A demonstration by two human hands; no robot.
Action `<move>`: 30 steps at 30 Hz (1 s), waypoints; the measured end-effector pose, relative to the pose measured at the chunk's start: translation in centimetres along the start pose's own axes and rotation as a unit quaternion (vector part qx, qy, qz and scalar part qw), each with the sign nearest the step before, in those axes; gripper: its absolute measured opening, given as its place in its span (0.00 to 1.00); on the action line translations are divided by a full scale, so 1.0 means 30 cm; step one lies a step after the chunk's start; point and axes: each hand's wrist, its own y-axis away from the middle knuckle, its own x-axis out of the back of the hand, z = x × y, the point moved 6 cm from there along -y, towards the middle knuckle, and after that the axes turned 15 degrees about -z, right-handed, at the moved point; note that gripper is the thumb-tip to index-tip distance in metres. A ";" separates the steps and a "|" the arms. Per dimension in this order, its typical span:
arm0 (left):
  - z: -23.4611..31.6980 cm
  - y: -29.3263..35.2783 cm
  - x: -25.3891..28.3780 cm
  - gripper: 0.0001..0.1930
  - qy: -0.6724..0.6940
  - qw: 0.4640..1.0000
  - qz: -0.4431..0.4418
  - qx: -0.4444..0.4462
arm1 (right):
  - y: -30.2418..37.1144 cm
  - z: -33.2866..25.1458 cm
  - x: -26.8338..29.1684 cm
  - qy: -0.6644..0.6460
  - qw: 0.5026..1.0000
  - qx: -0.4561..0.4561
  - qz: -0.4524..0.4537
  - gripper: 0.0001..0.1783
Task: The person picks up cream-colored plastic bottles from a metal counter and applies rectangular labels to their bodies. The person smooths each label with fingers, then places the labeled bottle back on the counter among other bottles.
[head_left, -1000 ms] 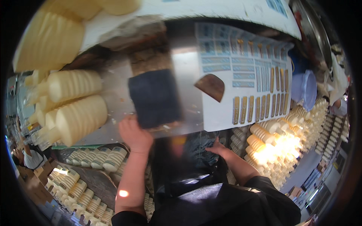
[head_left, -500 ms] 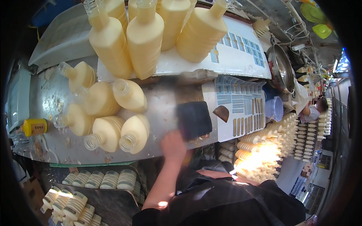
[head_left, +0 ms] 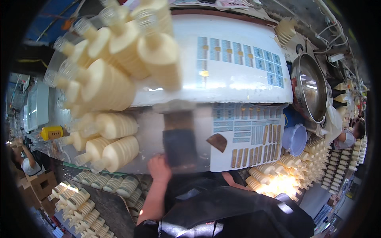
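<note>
My left hand (head_left: 159, 168) is at the front edge of the grey worktable, just left of a dark rectangular pad (head_left: 179, 148). Its fingers look drawn in but are smeared, so whether they hold anything is unclear. Of my right arm only the forearm (head_left: 234, 180) shows, low by the table edge; the right hand is hidden. Left of my hand, several cream ribbed bottles (head_left: 121, 152) with clear threaded necks lie on the worktable. Right of the pad is a brown fan-shaped piece (head_left: 217, 142), beside a sheet of blue and brown labels (head_left: 248, 137).
More cream bottles (head_left: 158, 55) stand on the raised white board (head_left: 238, 85), which carries rows of labels. At right are a metal pan (head_left: 311, 87), a pale purple bucket (head_left: 295, 139) and stacked bottles (head_left: 317, 160). A yellow container (head_left: 52, 133) and another person (head_left: 31, 160) are at left.
The view has swung, and the bottles now appear farther left, with more of the white board showing. My left hand stays beside the pad at the table's edge.
</note>
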 end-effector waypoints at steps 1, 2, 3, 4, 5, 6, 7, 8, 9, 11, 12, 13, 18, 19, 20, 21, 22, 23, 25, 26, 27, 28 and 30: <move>0.006 -0.005 0.016 0.16 0.002 1.000 0.012 -0.020 | -0.017 -0.007 0.007 -0.006 1.000 -0.002 -0.001 0.24; 0.009 0.000 0.011 0.17 0.004 1.000 0.014 -0.022 | -0.023 -0.011 0.012 -0.012 1.000 -0.003 -0.001 0.24; 0.004 0.001 0.012 0.19 -0.002 1.000 0.014 -0.024 | -0.056 -0.037 0.017 -0.021 1.000 0.005 -0.001 0.24; 0.005 0.003 0.007 0.19 -0.005 1.000 0.012 -0.025 | -0.085 -0.056 0.025 -0.023 1.000 0.009 0.001 0.24; 0.003 0.005 0.007 0.20 -0.010 1.000 0.010 -0.026 | -0.116 -0.082 0.030 -0.028 0.999 0.015 0.004 0.24; 0.005 -0.005 0.008 0.21 -0.016 0.999 0.007 -0.033 | -0.151 -0.118 0.029 -0.037 0.999 0.020 0.009 0.24; 0.018 -0.004 0.007 0.21 -0.019 0.999 0.008 -0.030 | -0.180 -0.139 0.040 -0.040 0.999 0.027 0.011 0.23; 0.034 0.009 0.019 0.22 -0.022 0.999 0.009 -0.027 | -0.203 -0.162 0.046 -0.042 0.999 0.033 0.010 0.23; 0.033 -0.006 0.024 0.22 -0.029 0.999 0.008 -0.041 | -0.235 -0.208 0.049 -0.055 0.998 0.038 0.022 0.23; 0.014 -0.003 0.005 0.20 -0.032 0.998 0.019 -0.052 | -0.294 -0.276 0.069 -0.066 0.996 0.048 0.034 0.23; 0.021 -0.006 0.010 0.20 -0.032 0.998 0.019 -0.052 | -0.328 -0.314 0.076 -0.069 0.995 0.053 0.040 0.23; 0.022 0.009 0.005 0.20 -0.030 0.998 0.017 -0.045 | -0.352 -0.350 0.077 -0.072 0.995 0.059 0.044 0.23; -0.002 0.004 -0.007 0.20 -0.054 0.997 0.033 -0.048 | -0.512 -0.544 0.098 -0.096 0.989 0.081 0.075 0.22; 0.008 -0.001 -0.005 0.20 -0.057 0.997 0.032 -0.044 | -0.523 -0.564 0.100 -0.098 0.989 0.083 0.078 0.22; 0.008 -0.002 0.001 0.19 -0.060 0.997 0.033 -0.040 | -0.544 -0.599 0.102 -0.101 0.988 0.089 0.080 0.22; -0.005 -0.005 -0.007 0.19 -0.053 0.999 -0.011 -0.004 | -0.565 -0.611 0.113 -0.100 0.987 0.091 0.086 0.22; -0.019 -0.005 -0.015 0.19 -0.046 0.997 -0.054 0.032 | -0.578 -0.620 0.118 -0.100 0.987 0.092 0.088 0.21; -0.022 -0.001 -0.016 0.19 -0.047 0.996 -0.061 0.035 | -0.573 -0.639 0.108 -0.102 0.987 0.093 0.085 0.21; -0.011 0.001 -0.005 0.18 -0.057 0.998 -0.031 0.008 | -0.578 -0.676 0.096 -0.106 0.985 0.103 0.090 0.21; -0.001 0.006 0.003 0.18 -0.065 0.998 0.002 -0.021 | -0.581 -0.674 0.097 -0.105 0.985 0.103 0.092 0.21; -0.009 0.012 -0.002 0.19 -0.062 0.998 0.003 -0.020 | -0.584 -0.674 0.098 -0.108 0.984 0.106 0.098 0.21; -0.017 0.022 -0.007 0.21 -0.060 0.998 0.003 -0.019 | -0.580 -0.663 0.099 -0.111 0.982 0.111 0.102 0.21; -0.026 0.025 -0.013 0.22 -0.058 0.998 0.000 -0.013 | -0.554 -0.610 0.101 -0.116 0.979 0.118 0.117 0.20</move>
